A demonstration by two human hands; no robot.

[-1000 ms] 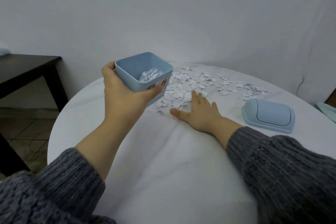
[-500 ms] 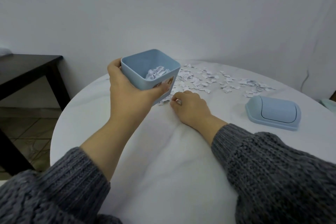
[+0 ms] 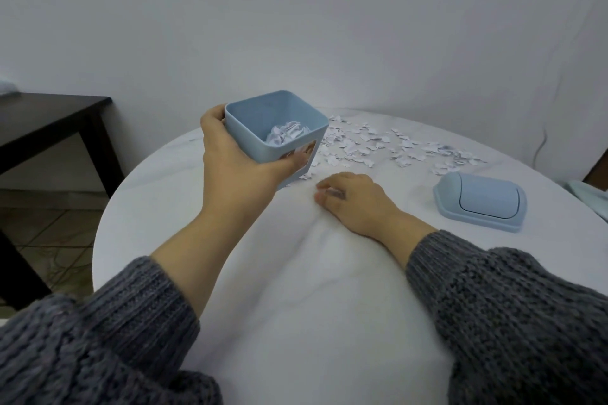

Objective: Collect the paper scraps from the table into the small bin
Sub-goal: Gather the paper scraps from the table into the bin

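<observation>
My left hand (image 3: 237, 168) grips the small light-blue bin (image 3: 263, 122) by its near wall and holds it tilted above the table's left side. Crumpled white paper lies inside the bin. Just right of the bin, my right hand (image 3: 355, 200) rests on the white table (image 3: 296, 289) with its fingers curled in, apparently closed around paper scraps that I cannot see. Several white paper scraps (image 3: 378, 145) lie scattered across the table's far part, from beside the bin out to the right.
The bin's light-blue lid (image 3: 480, 204) lies on the table to the right. A dark wooden side table (image 3: 49, 118) stands at the left beyond the round table's edge. A white wall runs behind.
My right hand went from lying flat on the scraps to curled fingers and pulled back toward me. The left hand kept the bin beside it, barely shifting.
</observation>
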